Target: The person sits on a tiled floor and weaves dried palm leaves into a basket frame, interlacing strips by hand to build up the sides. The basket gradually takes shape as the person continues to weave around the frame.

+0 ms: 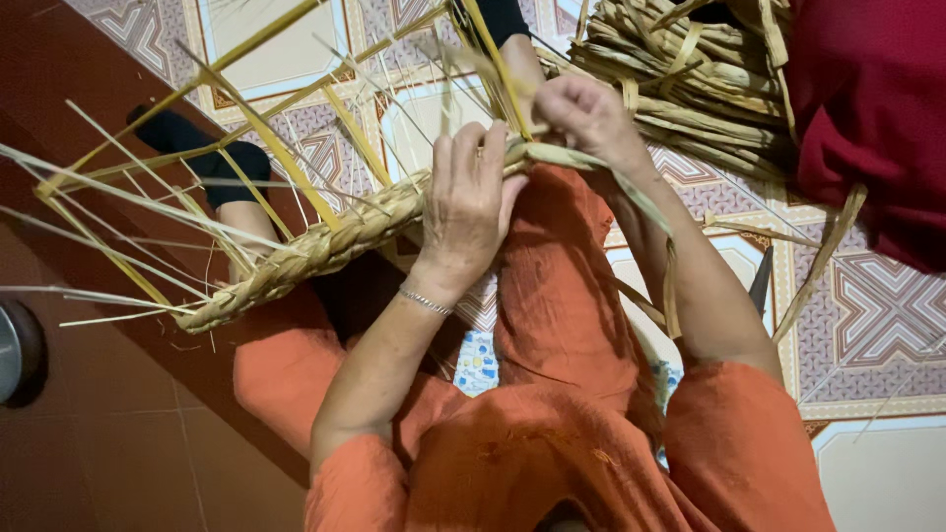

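Plaiting dried straw over an orange-clad lap, seen from above. Far left, at the frame's edge, showed part of a round metal object [15,352] against a dark red-brown floor [108,443]. Beside it began the finished braid [305,251], thick and pale gold, and rose on a slant from lower left toward the middle, bristling with loose straw ends [128,202] that fanned out flat and yellow in every direction. Behind the braid lay two feet in black socks [202,148], resting on patterned floor tiles [877,315].

At centre, closed the left hand [471,202] around the braid's upper end, fingers curled over the weave, a thin silver bracelet [426,300] at the wrist. Just to the right, pinched the right hand [589,118] shut on several unwoven strands [498,69] that ran up and away from the braid's working end; touched or nearly touched the other hand there. Trailed one long strip [662,236] down along the right forearm.

Upper right, stacked a bundle of dried leaves [680,69] on the tiles. Far right, filled the corner a fold of dark red cloth [872,108], just beside the bundle.
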